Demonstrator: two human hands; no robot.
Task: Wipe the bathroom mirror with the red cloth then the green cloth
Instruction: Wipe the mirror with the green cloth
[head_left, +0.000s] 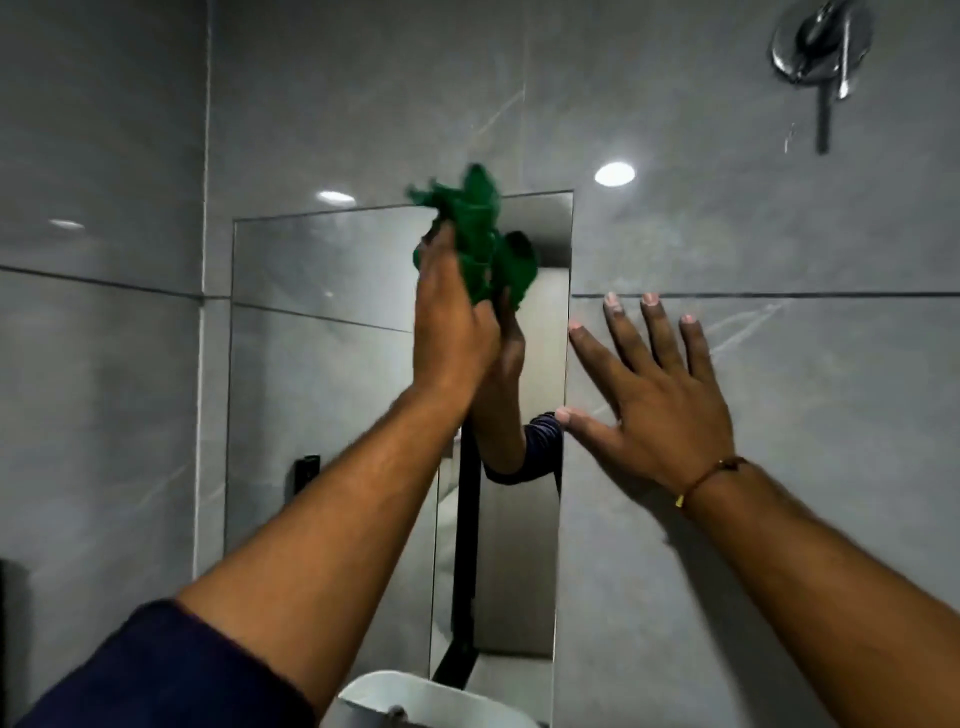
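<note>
On the far left the grey tiled wall (104, 364) meets the corner, and next to it hangs the tall frameless bathroom mirror (322, 374), with a small dark fitting reflected low in its glass. Up near the mirror's top edge the left hand (452, 322) is clamped on the green cloth (475, 234), pressing the bunched fabric flat against the glass; part of the cloth spills above the frame line onto the tile. That grip suits a wiping stroke along the upper strip, and since green is the second cloth, the task looks to be in its later stage. The red cloth is not in view. Below, the rim of a white basin (415, 696) shows. Just beside the mirror's right edge the right hand (649, 395) lies empty with fingers spread on the tile, probably bracing the person while they reach high. A chrome wall fitting (821, 47) sits top right.
</note>
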